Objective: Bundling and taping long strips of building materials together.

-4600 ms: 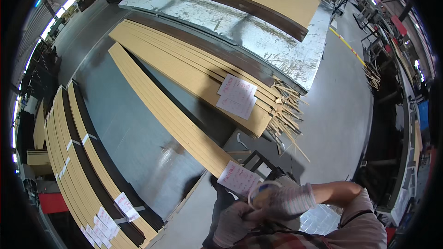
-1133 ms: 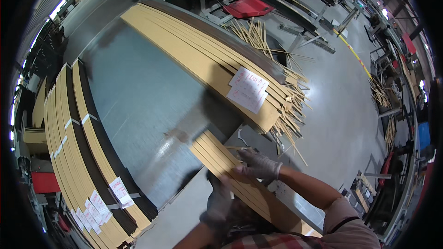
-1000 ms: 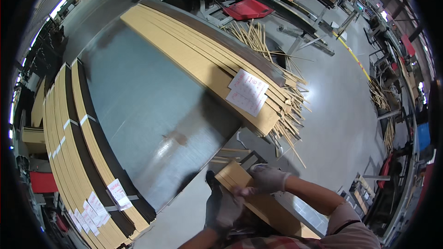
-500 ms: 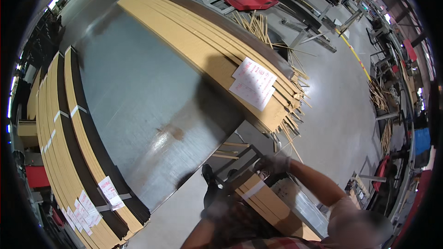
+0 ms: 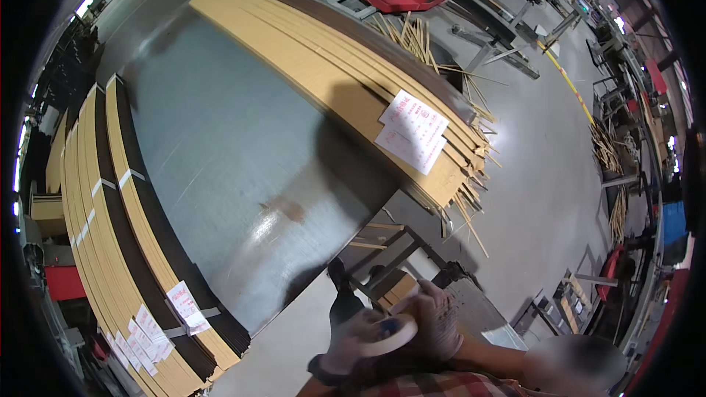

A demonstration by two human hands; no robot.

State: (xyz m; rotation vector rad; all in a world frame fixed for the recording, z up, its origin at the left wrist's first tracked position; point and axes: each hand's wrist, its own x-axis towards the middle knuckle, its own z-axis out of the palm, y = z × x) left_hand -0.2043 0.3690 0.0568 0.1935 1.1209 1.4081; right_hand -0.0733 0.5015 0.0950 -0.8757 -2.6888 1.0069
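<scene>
My left hand (image 5: 351, 345), gloved and slightly blurred, is closed on a roll of pale tape (image 5: 398, 340) with a blue inner core. Close beside the roll, my gloved right hand (image 5: 440, 317) has its fingers curled in; what they grip, if anything, is hidden. Both hands are low in front of my body. Beyond them the end of a banded bundle of brown cardboard strips (image 5: 398, 290) shows, mostly covered by my hands and arm.
A grey metal table (image 5: 228, 117) carries a long cardboard stack (image 5: 316, 77) with white paper labels (image 5: 413, 132). Along its left side lie banded bundles (image 5: 143, 231) with dark sides. Loose thin strips (image 5: 412, 37) stick out beyond the table. A dark metal frame (image 5: 386, 261) stands below its edge.
My right hand has come back from the far end of the cardboard bundle toward my body. My left hand has risen, and the tape roll is now visible in it.
</scene>
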